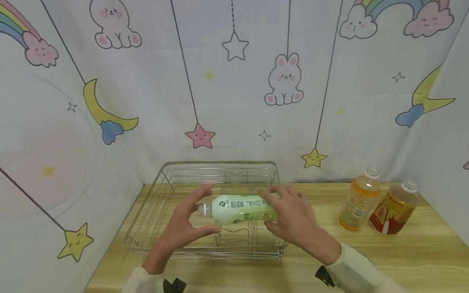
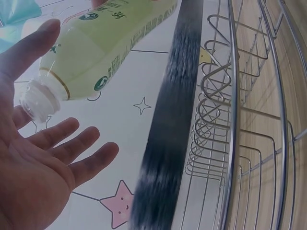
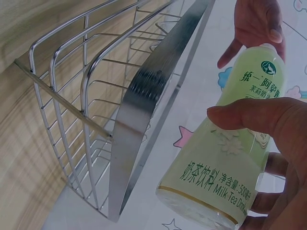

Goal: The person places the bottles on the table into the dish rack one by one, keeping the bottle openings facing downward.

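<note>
R hand (image 1: 292,211) grips green btl (image 1: 239,209) sideways over wire rack (image 3: 139,91), L hand (image 1: 184,221) w/ fingers spread nr btl neck, orange btl (image 1: 360,199) + red-labelled btl (image 1: 394,210) off to rt

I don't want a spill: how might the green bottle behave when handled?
The green bottle would probably roll if laid on the table, its body being round. It looks fairly stiff: no dent shows where the right grip holds it. Its smooth, glossy side may be slippery.
</note>
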Tool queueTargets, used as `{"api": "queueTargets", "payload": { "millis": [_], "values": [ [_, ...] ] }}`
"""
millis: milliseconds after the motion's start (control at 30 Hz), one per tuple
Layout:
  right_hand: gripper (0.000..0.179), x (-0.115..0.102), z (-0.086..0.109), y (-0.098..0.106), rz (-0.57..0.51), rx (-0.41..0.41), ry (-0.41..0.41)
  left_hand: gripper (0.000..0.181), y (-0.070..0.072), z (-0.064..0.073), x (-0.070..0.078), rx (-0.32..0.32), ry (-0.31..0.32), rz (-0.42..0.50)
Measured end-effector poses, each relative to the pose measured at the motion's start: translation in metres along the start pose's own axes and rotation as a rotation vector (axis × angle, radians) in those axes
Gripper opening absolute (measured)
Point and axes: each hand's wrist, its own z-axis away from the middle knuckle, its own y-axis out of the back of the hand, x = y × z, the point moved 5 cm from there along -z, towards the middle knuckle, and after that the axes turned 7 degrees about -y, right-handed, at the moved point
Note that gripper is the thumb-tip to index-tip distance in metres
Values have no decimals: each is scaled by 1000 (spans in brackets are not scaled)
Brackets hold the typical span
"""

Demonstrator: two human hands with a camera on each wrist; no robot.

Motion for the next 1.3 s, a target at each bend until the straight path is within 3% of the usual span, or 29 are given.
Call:
{"api": "queueTargets", "payload": {
  "millis": [467,733,967,1167,1300],
  "values": [
    [72,-11,-4,-4,2,7,5,87,-5,-1,2,8,-12,48],
    [70,-14,-4,-5,11,42,39,71,-5,0,1,39,-71,98],
    [71,-14,-2,-4,6,47,48,67,-6,1,0,37,-37,153],
    [78,-8,-1,-1,-28,-22,25,65,-6,1,0,39,-46,194],
    [89,6,-1,-1,-166,-131,-18,64,-4,1,0,48,-58,199]
  ]
}}
